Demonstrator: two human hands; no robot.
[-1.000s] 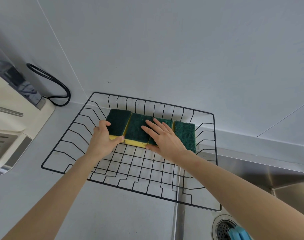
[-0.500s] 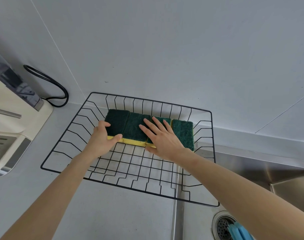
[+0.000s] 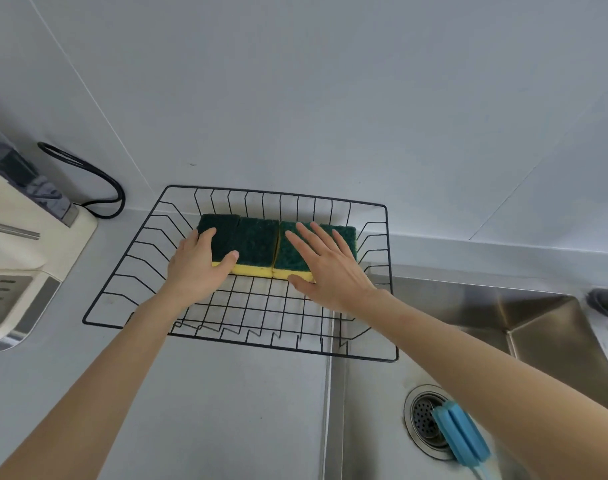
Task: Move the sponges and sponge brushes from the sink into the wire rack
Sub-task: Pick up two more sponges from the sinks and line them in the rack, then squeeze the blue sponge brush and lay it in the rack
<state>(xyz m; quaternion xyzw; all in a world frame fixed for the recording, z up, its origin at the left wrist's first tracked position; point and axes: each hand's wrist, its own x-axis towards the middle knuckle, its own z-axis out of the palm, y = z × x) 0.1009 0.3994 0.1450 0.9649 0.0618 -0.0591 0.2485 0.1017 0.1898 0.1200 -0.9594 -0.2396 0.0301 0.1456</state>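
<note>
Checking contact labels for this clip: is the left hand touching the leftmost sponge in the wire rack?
Touching. The head view shows the left hand on the leftmost sponge in the wire rack, thumb pressed to its yellow front edge, fingers at its left end.

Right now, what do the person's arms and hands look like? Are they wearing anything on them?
Both forearms are bare as far as the view shows: no sleeves in sight. The left hand and the right hand wear no gloves, and I see no rings, watch or bracelet on the fingers or wrists. No markings show. The upper arms lie outside the picture.
</note>
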